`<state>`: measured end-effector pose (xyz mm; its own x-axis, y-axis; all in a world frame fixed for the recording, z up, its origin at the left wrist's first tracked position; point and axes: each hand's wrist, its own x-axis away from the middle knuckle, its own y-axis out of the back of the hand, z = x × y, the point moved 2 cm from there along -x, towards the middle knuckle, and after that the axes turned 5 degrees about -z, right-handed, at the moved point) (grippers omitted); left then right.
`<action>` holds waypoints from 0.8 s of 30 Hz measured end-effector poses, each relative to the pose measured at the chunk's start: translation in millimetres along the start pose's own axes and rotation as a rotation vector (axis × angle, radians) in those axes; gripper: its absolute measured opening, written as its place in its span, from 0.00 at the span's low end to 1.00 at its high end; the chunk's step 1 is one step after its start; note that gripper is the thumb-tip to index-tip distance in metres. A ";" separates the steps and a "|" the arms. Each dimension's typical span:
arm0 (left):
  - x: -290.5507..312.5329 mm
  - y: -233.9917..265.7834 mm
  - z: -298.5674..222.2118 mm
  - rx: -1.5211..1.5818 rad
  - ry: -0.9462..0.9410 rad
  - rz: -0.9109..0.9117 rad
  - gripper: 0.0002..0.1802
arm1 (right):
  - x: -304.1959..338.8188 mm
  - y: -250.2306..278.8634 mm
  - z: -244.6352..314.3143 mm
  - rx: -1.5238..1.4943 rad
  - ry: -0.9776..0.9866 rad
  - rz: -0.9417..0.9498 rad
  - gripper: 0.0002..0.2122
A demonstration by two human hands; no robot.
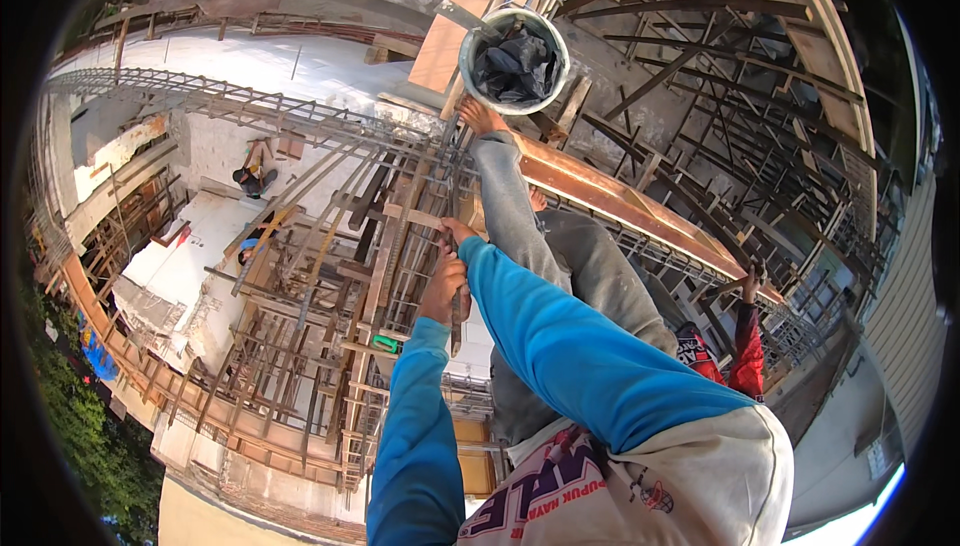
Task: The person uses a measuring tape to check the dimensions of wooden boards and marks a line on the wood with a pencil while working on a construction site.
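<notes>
My left hand (pixel 443 288) is closed, its fingers wrapped round a dark narrow bar (pixel 457 334) whose lower end sticks out below the fist. Just above it, my right hand (pixel 459 233) is closed too, beside the end of a short wood piece (pixel 414 216). What the right fingers grip is hidden. Both hands are at a cage of steel rebar (pixel 432 171). Ahead of my bare foot (pixel 484 116) stands a round bucket (pixel 515 58) holding dark plastic and a flat metal strip (pixel 466 20). A green object (pixel 385 344) lies left of my left hand.
Wooden formwork (pixel 620 196) runs along my right side, with timber props (pixel 690 56) beyond. At left, rebar beams (pixel 220 96) and scaffold poles (pixel 300 346) stand over a drop. One person (pixel 256 178) is lower left; another in red sleeves (pixel 745 356) is at right.
</notes>
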<state>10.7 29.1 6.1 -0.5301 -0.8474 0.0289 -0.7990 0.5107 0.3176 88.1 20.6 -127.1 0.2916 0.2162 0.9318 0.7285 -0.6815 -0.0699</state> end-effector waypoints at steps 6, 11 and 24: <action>-6.6 -0.2 -10.9 0.007 0.029 -0.083 0.07 | -0.5 2.9 9.5 0.008 -0.057 -0.019 0.13; -0.6 -8.3 -2.4 0.057 0.124 0.007 0.08 | 10.4 4.5 9.2 0.092 0.016 -0.026 0.15; 23.8 -26.1 -61.9 0.152 0.903 -0.649 0.11 | 136.3 -110.8 118.6 1.447 1.095 0.153 0.17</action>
<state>36.6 -13.4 57.2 0.3503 -0.7227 0.5958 -0.9080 -0.1059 0.4055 120.6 208.6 -34.6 0.3411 -0.6943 0.6337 0.8147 0.5546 0.1692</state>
